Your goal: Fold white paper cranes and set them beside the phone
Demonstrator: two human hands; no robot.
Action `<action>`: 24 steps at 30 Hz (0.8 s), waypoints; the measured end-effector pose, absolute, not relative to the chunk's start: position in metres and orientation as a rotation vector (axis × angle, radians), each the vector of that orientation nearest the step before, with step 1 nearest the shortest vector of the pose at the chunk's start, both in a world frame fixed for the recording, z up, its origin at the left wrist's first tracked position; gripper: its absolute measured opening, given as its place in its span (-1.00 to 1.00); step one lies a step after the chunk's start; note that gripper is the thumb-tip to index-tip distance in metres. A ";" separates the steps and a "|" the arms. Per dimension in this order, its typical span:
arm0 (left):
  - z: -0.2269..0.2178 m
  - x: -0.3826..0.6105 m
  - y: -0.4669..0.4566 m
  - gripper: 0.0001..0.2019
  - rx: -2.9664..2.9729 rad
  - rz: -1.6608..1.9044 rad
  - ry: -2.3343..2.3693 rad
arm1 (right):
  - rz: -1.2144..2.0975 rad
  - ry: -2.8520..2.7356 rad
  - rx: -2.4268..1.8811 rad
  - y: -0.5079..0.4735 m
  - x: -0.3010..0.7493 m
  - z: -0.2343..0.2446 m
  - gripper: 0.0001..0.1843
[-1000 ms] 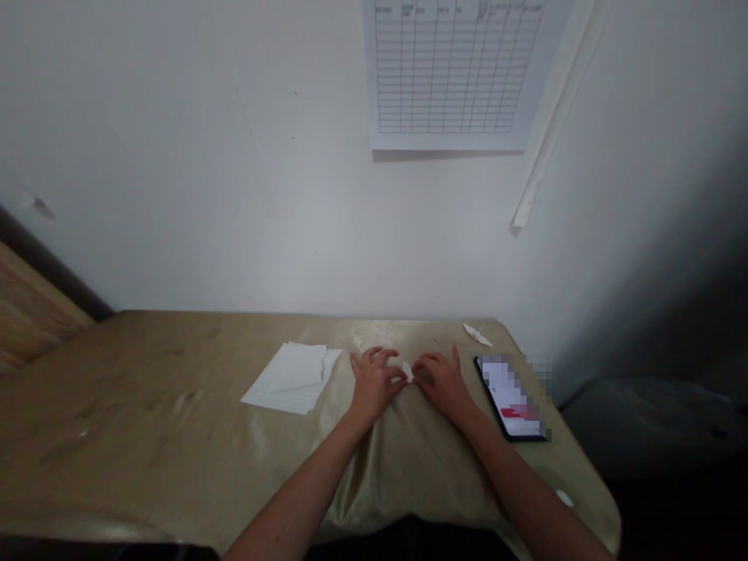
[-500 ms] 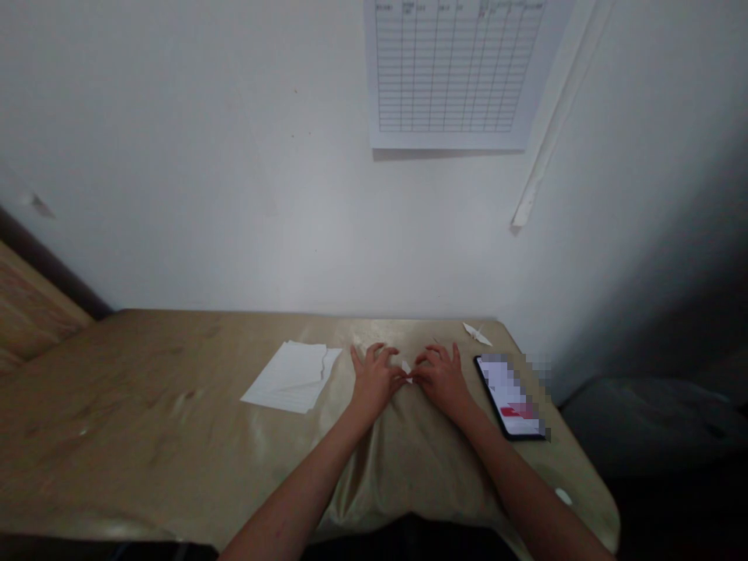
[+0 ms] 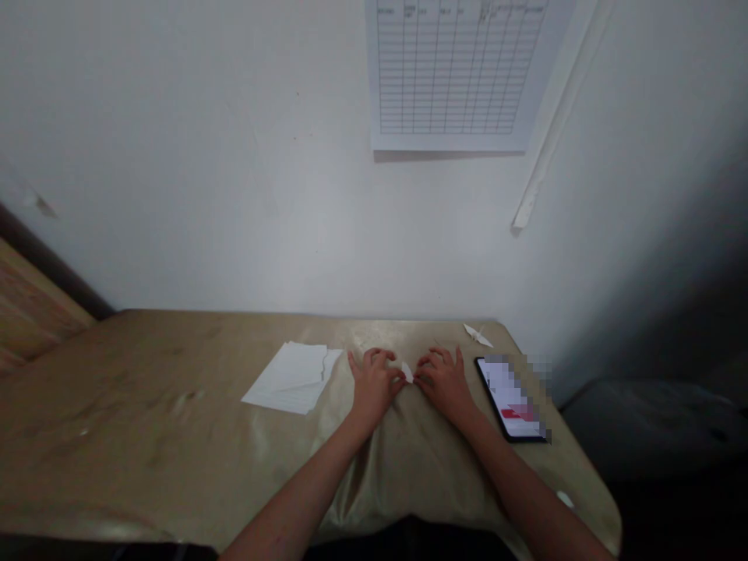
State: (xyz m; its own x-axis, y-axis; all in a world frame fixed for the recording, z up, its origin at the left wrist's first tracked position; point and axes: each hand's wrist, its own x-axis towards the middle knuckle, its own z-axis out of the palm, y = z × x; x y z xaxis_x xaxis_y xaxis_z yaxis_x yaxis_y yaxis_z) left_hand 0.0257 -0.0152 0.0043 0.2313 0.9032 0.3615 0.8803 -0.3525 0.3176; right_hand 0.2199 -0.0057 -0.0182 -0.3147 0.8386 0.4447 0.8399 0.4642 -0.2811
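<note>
Worktop (image 3: 164, 460) under your hands, likely steadying close fingerwork. Loose sheets (image 3: 292, 382) left, phone (image 3: 509, 401) right, presumably kept out of your way. Left hand (image 3: 372, 388), right hand (image 3: 445, 386): grip pinching paper piece (image 3: 407, 371) between them, seemingly from both sides for control. Piece looks tiny, white; folds too small to tell.

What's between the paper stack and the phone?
The head view shows, left to right, the left hand, a small white paper and the right hand.
</note>
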 end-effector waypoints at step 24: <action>0.003 0.026 -0.013 -0.95 2.532 0.739 1.752 | 0.031 -2.176 -1.497 -0.010 0.214 -0.009 -0.88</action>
State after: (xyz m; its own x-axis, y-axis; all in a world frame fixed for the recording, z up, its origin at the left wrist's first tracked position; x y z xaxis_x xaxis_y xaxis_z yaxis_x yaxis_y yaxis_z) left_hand 0.0261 -0.0130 0.0031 0.2788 0.8789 0.3871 0.8905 -0.3875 0.2384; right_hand 0.2143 -0.0101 -0.0090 -0.2746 0.8822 0.3825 0.8711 0.3967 -0.2895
